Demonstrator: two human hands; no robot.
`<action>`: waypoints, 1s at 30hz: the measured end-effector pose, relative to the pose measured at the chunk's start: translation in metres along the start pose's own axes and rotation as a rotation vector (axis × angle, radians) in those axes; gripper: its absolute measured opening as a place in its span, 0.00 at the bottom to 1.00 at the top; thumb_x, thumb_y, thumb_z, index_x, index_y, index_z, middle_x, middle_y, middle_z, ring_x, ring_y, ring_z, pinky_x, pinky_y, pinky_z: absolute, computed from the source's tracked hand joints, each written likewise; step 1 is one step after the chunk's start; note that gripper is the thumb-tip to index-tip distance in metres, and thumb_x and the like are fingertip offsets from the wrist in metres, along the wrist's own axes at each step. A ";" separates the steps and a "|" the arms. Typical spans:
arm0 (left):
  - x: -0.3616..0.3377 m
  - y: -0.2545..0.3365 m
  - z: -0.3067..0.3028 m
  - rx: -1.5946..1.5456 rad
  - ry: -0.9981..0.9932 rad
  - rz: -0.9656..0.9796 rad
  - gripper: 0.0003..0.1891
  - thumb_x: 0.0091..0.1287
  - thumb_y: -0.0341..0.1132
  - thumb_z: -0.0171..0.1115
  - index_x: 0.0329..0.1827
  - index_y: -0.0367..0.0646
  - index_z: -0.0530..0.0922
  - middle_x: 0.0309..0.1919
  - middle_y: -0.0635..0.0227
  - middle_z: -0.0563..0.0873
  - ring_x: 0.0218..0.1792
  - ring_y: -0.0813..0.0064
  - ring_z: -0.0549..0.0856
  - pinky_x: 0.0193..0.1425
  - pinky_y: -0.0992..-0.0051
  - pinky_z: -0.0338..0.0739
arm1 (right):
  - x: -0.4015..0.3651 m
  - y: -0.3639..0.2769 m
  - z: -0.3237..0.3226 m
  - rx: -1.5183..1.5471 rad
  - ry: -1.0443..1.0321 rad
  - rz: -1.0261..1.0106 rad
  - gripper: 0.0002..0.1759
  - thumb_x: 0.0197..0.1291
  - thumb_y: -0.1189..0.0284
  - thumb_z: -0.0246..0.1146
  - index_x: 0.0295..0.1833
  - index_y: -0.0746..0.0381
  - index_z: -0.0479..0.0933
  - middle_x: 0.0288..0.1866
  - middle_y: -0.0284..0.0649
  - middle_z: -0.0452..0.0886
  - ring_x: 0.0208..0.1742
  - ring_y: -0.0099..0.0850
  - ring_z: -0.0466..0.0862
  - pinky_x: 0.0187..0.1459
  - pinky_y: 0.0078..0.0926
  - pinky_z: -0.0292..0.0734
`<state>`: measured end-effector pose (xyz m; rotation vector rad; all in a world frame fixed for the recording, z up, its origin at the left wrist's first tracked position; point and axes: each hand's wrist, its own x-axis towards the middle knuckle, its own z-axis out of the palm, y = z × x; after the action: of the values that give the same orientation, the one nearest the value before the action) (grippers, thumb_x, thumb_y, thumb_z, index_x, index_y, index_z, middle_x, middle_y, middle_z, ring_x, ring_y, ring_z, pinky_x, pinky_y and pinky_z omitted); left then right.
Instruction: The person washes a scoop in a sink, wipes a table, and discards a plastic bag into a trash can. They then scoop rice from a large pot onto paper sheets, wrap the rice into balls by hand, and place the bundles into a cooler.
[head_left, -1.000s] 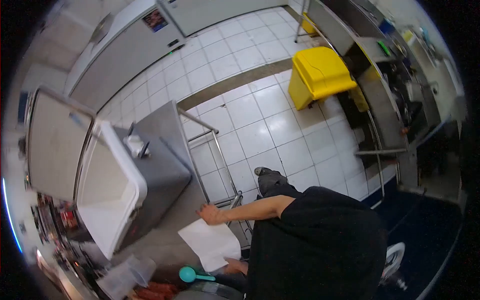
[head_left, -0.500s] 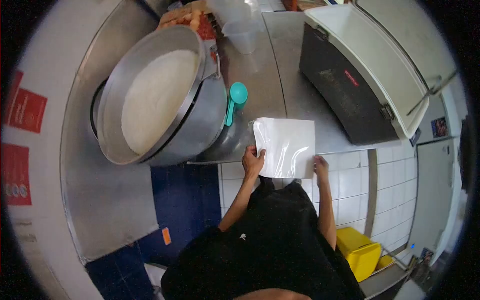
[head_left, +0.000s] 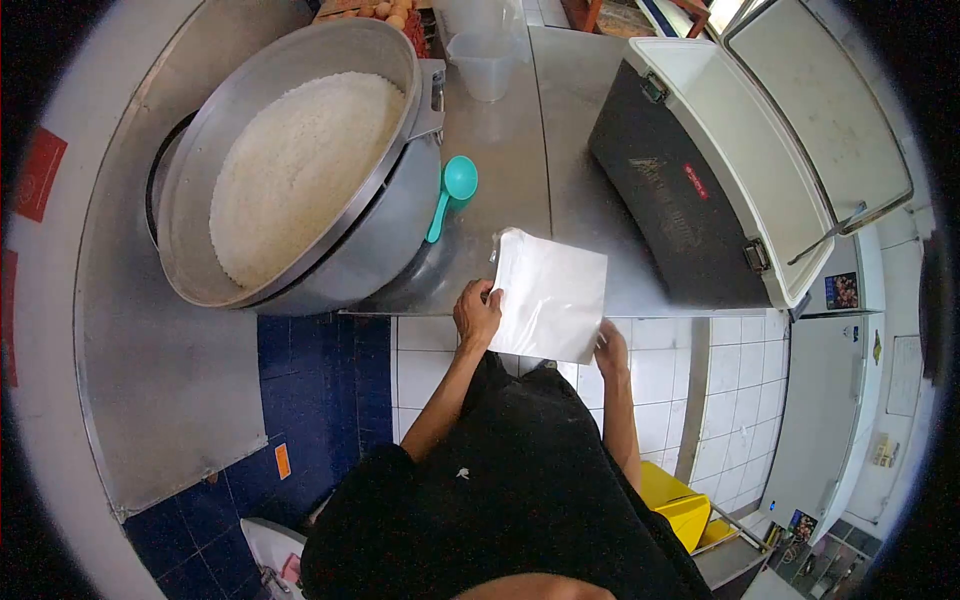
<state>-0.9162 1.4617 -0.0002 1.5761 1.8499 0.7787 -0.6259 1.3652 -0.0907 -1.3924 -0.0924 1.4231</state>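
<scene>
Before us stretches the metal tabletop [head_left: 500, 140], bearing a big pot [head_left: 385, 240] of white grains on the left and an open cooler box [head_left: 660, 190] on the right. Between our hands, a glossy white plastic sheet [head_left: 550, 295] spans the near edge. Our left hand [head_left: 478, 313] pinches its left side, thumb uppermost; our right hand's [head_left: 611, 350] loosely curled fingers meet its lower right corner, though we cannot tell if they grip. Near the pot lies a turquoise scoop [head_left: 459, 180].
</scene>
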 end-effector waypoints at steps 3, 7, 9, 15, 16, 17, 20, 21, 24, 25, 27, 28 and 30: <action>-0.001 0.007 0.001 -0.163 0.093 0.021 0.09 0.58 0.33 0.69 0.38 0.38 0.82 0.34 0.56 0.85 0.36 0.55 0.85 0.41 0.63 0.76 | -0.003 0.005 0.001 0.065 0.029 -0.071 0.17 0.65 0.67 0.56 0.56 0.62 0.76 0.50 0.37 0.79 0.54 0.33 0.75 0.56 0.33 0.71; -0.001 0.004 0.015 -0.152 0.144 0.054 0.08 0.58 0.30 0.68 0.37 0.36 0.83 0.34 0.55 0.85 0.35 0.54 0.85 0.40 0.63 0.77 | -0.013 0.002 0.005 0.048 0.220 -0.183 0.11 0.60 0.70 0.59 0.45 0.62 0.80 0.39 0.34 0.79 0.42 0.28 0.78 0.44 0.28 0.75; -0.004 0.022 0.011 -0.165 0.143 0.094 0.09 0.58 0.28 0.68 0.38 0.34 0.82 0.34 0.53 0.85 0.36 0.53 0.85 0.41 0.62 0.77 | -0.006 0.004 0.006 0.040 0.327 -0.271 0.07 0.60 0.73 0.62 0.40 0.64 0.81 0.30 0.34 0.79 0.30 0.25 0.79 0.30 0.21 0.74; -0.003 0.059 0.000 -0.262 0.177 0.086 0.07 0.59 0.27 0.67 0.38 0.35 0.82 0.35 0.55 0.86 0.34 0.57 0.85 0.40 0.64 0.77 | 0.003 -0.002 -0.006 0.078 0.276 -0.297 0.16 0.64 0.71 0.54 0.48 0.75 0.74 0.38 0.47 0.77 0.35 0.39 0.83 0.41 0.45 0.87; -0.001 0.055 0.003 -0.259 0.178 0.083 0.07 0.59 0.27 0.67 0.38 0.35 0.82 0.35 0.55 0.86 0.34 0.57 0.85 0.40 0.64 0.77 | 0.004 -0.001 -0.009 0.061 0.250 -0.221 0.19 0.65 0.67 0.55 0.50 0.74 0.73 0.43 0.49 0.78 0.37 0.41 0.83 0.40 0.45 0.87; 0.005 0.044 0.009 -0.194 0.119 0.094 0.07 0.59 0.28 0.67 0.38 0.36 0.82 0.34 0.55 0.86 0.34 0.57 0.85 0.40 0.64 0.77 | -0.001 -0.002 -0.004 -0.032 0.226 -0.138 0.22 0.66 0.63 0.56 0.52 0.73 0.73 0.47 0.49 0.77 0.41 0.40 0.83 0.41 0.45 0.85; 0.015 0.029 0.014 -0.107 0.069 0.144 0.06 0.60 0.28 0.65 0.39 0.38 0.81 0.34 0.57 0.86 0.34 0.58 0.85 0.39 0.63 0.76 | 0.001 0.002 0.007 -0.359 0.160 -0.004 0.27 0.66 0.50 0.59 0.56 0.62 0.75 0.52 0.43 0.79 0.52 0.35 0.79 0.44 0.46 0.76; 0.015 0.029 0.014 -0.089 0.097 0.197 0.05 0.61 0.28 0.64 0.38 0.38 0.81 0.33 0.57 0.86 0.33 0.58 0.85 0.39 0.63 0.76 | 0.005 0.001 0.005 -0.311 0.086 -0.023 0.25 0.66 0.52 0.60 0.55 0.62 0.76 0.50 0.42 0.80 0.50 0.34 0.79 0.44 0.43 0.77; 0.015 0.022 0.016 -0.049 0.047 0.203 0.09 0.60 0.30 0.65 0.40 0.37 0.79 0.37 0.55 0.85 0.37 0.55 0.84 0.42 0.61 0.76 | 0.013 0.012 -0.009 -0.177 -0.013 -0.076 0.19 0.65 0.57 0.62 0.51 0.61 0.78 0.45 0.38 0.81 0.46 0.31 0.80 0.44 0.35 0.77; 0.018 0.016 0.021 0.030 0.042 0.212 0.12 0.59 0.31 0.66 0.42 0.36 0.78 0.41 0.53 0.85 0.39 0.53 0.84 0.44 0.60 0.76 | 0.018 0.014 -0.014 -0.097 -0.051 -0.117 0.16 0.65 0.60 0.63 0.49 0.61 0.78 0.42 0.36 0.82 0.44 0.29 0.80 0.44 0.31 0.78; 0.023 0.013 0.024 0.168 -0.068 0.124 0.20 0.58 0.37 0.67 0.49 0.33 0.75 0.50 0.47 0.81 0.47 0.49 0.82 0.49 0.56 0.75 | 0.009 0.005 -0.011 -0.102 -0.041 -0.154 0.14 0.65 0.62 0.64 0.47 0.61 0.79 0.40 0.35 0.81 0.42 0.27 0.80 0.44 0.28 0.78; 0.024 0.015 0.025 0.167 -0.077 0.125 0.20 0.58 0.37 0.67 0.49 0.33 0.75 0.50 0.47 0.81 0.47 0.49 0.82 0.49 0.56 0.75 | 0.002 0.001 -0.007 -0.104 -0.030 -0.189 0.12 0.65 0.64 0.64 0.46 0.62 0.79 0.38 0.34 0.81 0.40 0.26 0.80 0.44 0.26 0.77; 0.027 0.010 0.033 0.221 -0.048 0.122 0.21 0.60 0.40 0.66 0.50 0.34 0.76 0.50 0.47 0.82 0.49 0.47 0.82 0.50 0.56 0.75 | -0.005 -0.003 -0.003 -0.071 -0.023 -0.207 0.10 0.65 0.67 0.62 0.46 0.62 0.79 0.38 0.34 0.80 0.39 0.26 0.80 0.45 0.27 0.77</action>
<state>-0.8881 1.4919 -0.0163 1.8433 1.8709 0.5985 -0.6231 1.3615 -0.0865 -1.3817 -0.2964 1.2736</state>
